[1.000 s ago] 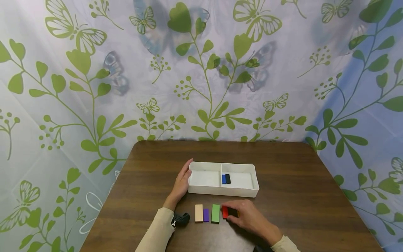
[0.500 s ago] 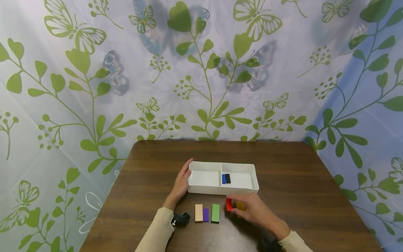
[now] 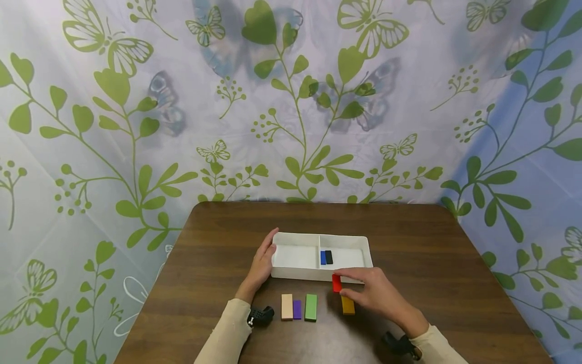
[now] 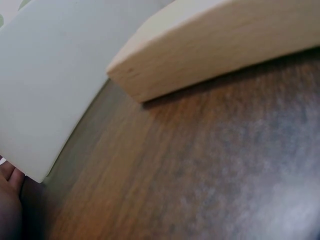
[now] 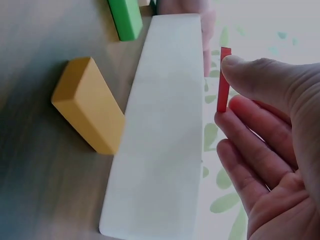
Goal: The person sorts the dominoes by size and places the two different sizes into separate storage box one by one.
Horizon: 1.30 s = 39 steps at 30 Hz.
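My right hand (image 3: 375,290) pinches a thin red block (image 3: 336,283) between thumb and fingers, in front of the white divided tray (image 3: 302,273). In the right wrist view the red block (image 5: 224,80) stands upright at the fingertips, raised beside the tray wall (image 5: 157,125). My left hand (image 3: 261,265) rests along the tray's left end, fingers straight; part of it (image 4: 9,190) shows past the tray corner in the left wrist view. Inside the tray's right compartment, a blue block (image 3: 323,258) and a black block (image 3: 329,257) lie against the divider. The left compartment holds nothing.
On the wooden table (image 3: 409,242) before the tray lie a beige block (image 3: 287,307), a purple block (image 3: 297,309), a green block (image 3: 311,307) and a yellow block (image 3: 348,305). A patterned cloth (image 3: 291,101) hangs behind the table.
My right hand has lifted the red block from the table and carried it forward and right to the tray's front wall, uncovering the yellow block. My left hand has stayed at the tray.
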### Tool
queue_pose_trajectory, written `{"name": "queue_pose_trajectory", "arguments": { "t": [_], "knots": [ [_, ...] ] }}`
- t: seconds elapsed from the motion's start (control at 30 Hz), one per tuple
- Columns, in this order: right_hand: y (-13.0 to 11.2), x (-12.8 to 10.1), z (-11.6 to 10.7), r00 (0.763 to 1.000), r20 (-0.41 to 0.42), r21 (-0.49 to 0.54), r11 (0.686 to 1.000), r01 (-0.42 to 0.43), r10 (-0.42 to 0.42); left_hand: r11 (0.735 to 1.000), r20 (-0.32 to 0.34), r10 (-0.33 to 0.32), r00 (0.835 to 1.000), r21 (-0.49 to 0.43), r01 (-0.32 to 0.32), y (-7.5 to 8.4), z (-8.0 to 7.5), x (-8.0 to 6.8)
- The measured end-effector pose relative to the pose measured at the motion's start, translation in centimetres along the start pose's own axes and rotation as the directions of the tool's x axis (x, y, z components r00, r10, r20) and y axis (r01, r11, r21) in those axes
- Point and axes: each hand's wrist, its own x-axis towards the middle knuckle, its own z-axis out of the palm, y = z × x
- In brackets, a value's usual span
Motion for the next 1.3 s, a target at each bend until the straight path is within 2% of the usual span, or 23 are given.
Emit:
{"name": "queue_pose_trajectory", "arguments": {
  "t": [0.27,0.57,1.0,1.3],
  "knots": [
    [0.8,0.7,-1.5,0.993,0.030,-0.007,0.994,-0.113,0.113,1.000,-0.005,0.007,1.000,-0.005,-0.007,0.2,0.0,0.1],
    [3.5,2.1,-2.1,0.977,0.008,0.000,0.977,-0.215,0.215,1.000,-0.008,0.009,1.000,-0.018,-0.009,0.4,0.1,0.1],
    [5.5,4.8,-1.3,0.965,0.105,0.023,0.969,-0.246,0.242,1.000,0.012,0.011,1.000,-0.011,-0.011,0.1,0.1,0.1],
    [6.9,6.1,-0.3,0.968,0.152,-0.044,0.980,-0.194,0.199,1.000,-0.003,0.015,1.000,-0.002,-0.015,0.1,0.0,0.0]
  ]
}}
